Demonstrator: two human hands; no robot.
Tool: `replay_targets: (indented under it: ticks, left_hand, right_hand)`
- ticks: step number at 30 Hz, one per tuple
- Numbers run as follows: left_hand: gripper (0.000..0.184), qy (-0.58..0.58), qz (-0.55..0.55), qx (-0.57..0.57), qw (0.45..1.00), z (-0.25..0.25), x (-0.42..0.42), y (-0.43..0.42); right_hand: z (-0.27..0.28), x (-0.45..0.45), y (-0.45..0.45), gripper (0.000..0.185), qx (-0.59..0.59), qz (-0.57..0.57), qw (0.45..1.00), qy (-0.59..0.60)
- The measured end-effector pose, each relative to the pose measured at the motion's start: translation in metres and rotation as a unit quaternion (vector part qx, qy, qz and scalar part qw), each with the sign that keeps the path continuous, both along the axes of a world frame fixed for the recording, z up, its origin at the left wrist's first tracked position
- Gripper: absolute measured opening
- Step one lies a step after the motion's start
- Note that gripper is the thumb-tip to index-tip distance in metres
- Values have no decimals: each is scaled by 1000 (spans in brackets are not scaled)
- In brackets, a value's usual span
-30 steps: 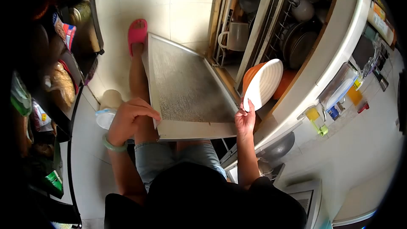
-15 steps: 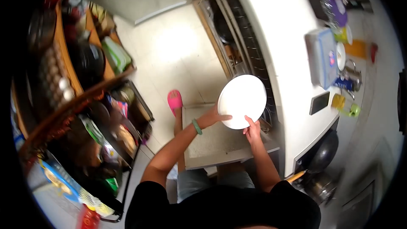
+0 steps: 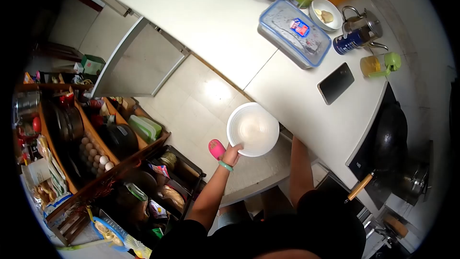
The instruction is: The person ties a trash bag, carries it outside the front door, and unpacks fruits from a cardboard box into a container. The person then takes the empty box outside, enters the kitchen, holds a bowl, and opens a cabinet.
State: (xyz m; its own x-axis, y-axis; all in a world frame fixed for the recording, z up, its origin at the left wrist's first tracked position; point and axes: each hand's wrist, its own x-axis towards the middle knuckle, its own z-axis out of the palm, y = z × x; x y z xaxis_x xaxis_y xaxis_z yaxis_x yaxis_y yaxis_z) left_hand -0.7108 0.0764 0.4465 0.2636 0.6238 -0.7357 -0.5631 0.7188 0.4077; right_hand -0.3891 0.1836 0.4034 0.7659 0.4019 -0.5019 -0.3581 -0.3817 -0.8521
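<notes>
My left hand (image 3: 233, 154) grips the near rim of a white bowl (image 3: 254, 129), thumb over the edge. The bowl faces up, with ridged rings inside its wall, and is held over the pulled-out drawer (image 3: 268, 175). A green bangle (image 3: 225, 166) is on my left wrist. My right forearm (image 3: 301, 168) reaches forward to the counter's edge, where the counter hides the hand itself. A pink slipper (image 3: 216, 148) shows on the floor beside my left hand.
On the white counter (image 3: 215, 33) are a lidded plastic box (image 3: 294, 32), a phone (image 3: 336, 83), a small bowl (image 3: 326, 14) and a green-capped bottle (image 3: 381, 64). A wok (image 3: 390, 132) sits on the stove at right. Shelves with an egg tray (image 3: 94, 156) stand at left.
The view has turned toward the counter. Both hands were on the white bowl; now only my left holds it, and my right hand has gone behind the counter's edge.
</notes>
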Motion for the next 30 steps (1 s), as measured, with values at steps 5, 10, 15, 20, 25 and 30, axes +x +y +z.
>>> replay_targets:
  ticks: [5, 10, 15, 20, 25, 30]
  left_hand:
    - [49, 48, 36, 15, 998, 37, 2, 7]
    - [51, 68, -37, -6, 997, 40, -1, 13]
    - [50, 62, -17, 17, 998, 48, 14, 20]
    - [48, 71, -29, 17, 997, 46, 33, 27]
    - [47, 104, -40, 57, 992, 58, 65, 52]
    - [47, 64, -38, 70, 995, 41, 94, 73]
  right_hand:
    - [-20, 19, 51, 24, 31, -31, 999, -16]
    - [-29, 23, 73, 23, 37, -36, 998, -24]
    - [-33, 22, 81, 23, 36, -30, 998, -32]
    - [-34, 18, 83, 23, 35, -20, 998, -40]
    - [-35, 13, 71, 23, 31, 8, 998, -48]
    - [-28, 8, 35, 23, 28, 47, 998, -35]
